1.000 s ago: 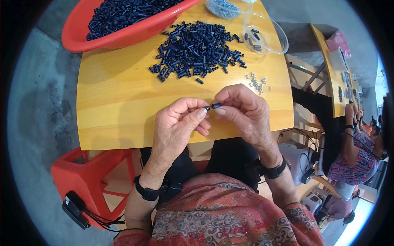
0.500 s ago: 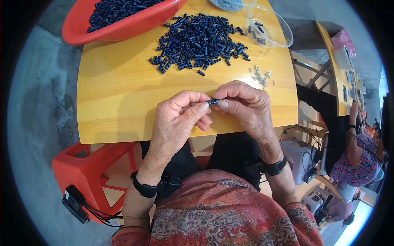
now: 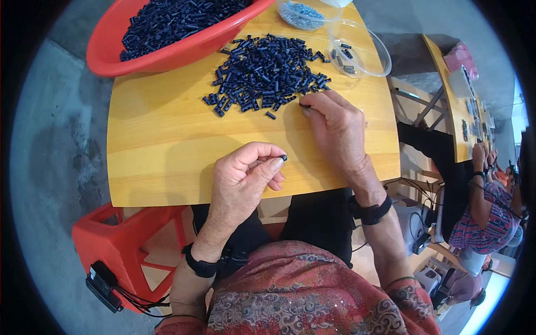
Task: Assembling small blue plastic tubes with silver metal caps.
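Note:
My left hand (image 3: 245, 176) stays over the near part of the table, thumb and fingertips pinched on a small black plastic piece (image 3: 284, 158) whose round end pokes out. Farther out and to the right, my right hand (image 3: 340, 125) is closed on another small dark piece (image 3: 305, 106), mostly covered by the fingertips. It hovers just by the near right edge of a heap of short black plastic pieces (image 3: 262, 72), some showing holes. One loose black piece (image 3: 271, 115) lies a little in front of the heap.
A red basin (image 3: 100, 64) full of the same black pieces sits at the far left of the yellow table (image 3: 167, 173). Beyond the heap are a clear tub of small metal parts (image 3: 303, 17) and a clear round dish (image 3: 385, 64). A red stool (image 3: 106, 237) stands left; another person (image 3: 486, 215) works at right.
My hands have come apart: the right has moved away from the left, outward to the heap's edge. My left hand keeps its black piece. The small silver parts are now hidden behind my right hand.

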`<state>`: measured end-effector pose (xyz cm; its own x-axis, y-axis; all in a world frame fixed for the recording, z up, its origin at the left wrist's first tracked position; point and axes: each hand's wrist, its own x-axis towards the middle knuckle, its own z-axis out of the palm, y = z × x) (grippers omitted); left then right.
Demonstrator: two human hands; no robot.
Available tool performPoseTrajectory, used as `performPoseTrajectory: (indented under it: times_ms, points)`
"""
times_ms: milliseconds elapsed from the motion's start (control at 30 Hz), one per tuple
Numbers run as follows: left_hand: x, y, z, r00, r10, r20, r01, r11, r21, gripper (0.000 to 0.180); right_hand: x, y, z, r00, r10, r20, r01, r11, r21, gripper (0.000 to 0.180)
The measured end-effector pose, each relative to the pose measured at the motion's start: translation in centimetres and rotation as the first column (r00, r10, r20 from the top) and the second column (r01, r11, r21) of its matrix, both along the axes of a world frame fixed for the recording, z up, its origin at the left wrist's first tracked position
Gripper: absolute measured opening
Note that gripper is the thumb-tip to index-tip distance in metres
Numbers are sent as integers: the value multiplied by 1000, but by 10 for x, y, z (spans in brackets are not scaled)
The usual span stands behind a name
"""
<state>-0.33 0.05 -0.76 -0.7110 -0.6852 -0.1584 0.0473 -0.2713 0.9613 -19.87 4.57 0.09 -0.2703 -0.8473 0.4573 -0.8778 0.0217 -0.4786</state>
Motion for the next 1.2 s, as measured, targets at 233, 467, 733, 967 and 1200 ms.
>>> performPoseTrajectory:
  times_ms: [233, 467, 733, 967, 1200]
  points:
    - [2, 0, -2, 998, 49, -43, -47, 998, 39, 10, 14, -9, -2, 1000, -1, 14, 2, 997, -82, 19]
    - [1, 0, -1, 996, 49, -68, -46, 998, 47, 12, 33, -22, -3, 988, 124, -89, -116, 989, 95, 12]
    - [2, 1, 0, 997, 49, -64, -45, 997, 60, 12, 37, -16, -6, 977, 113, -182, -96, 990, 102, 7]
    - [1, 1, -1, 996, 60, -72, -56, 997, 45, 13, 32, -11, -5, 995, 69, -75, -64, 996, 57, 8]
    - [3, 0, 0, 995, 63, -83, -52, 990, 129, 15, 37, 18, 17, 433, 10, 901, -152, 986, 62, 14]
